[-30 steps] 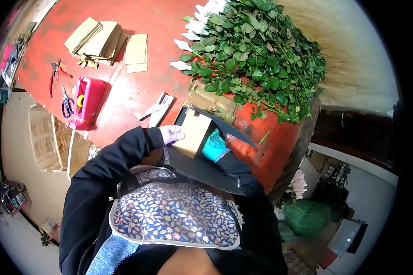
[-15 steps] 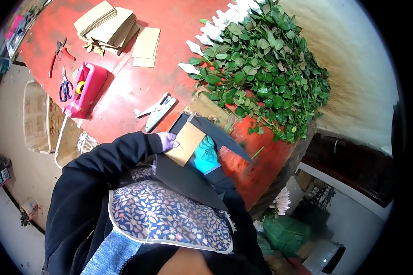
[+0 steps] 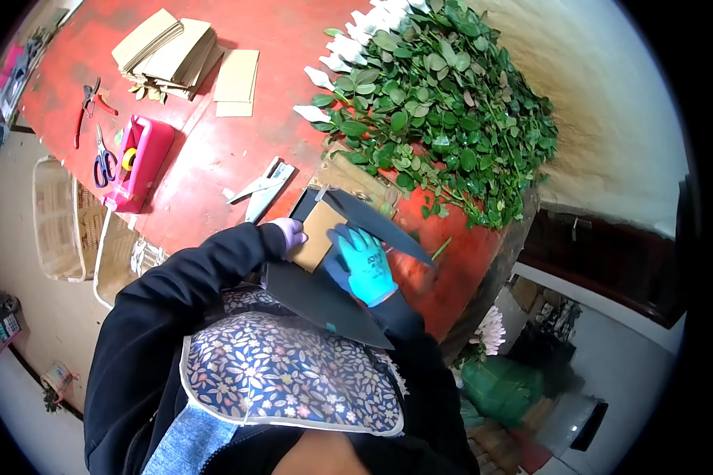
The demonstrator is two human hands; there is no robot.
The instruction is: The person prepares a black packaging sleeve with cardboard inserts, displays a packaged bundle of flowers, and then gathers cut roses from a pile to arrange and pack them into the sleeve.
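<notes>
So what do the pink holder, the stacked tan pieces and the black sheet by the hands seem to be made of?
Pink holder: likely molded plastic, slightly glossy, with uniform color and rounded edges.
Stacked tan pieces: probably cardboard, matte, with thin, straight-cut edges.
Black sheet: smooth and bowed; stiff paper or thin plastic, I can't tell which.

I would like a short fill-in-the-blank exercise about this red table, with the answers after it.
The left hand, wearing a ____ glove, holds brown cardboard.
The yellow tape roll sits inside a ____ plastic holder.
The metal pliers beside the dark-handled scissors have ____ handles.

Missing words: purple; pink; red.
</notes>
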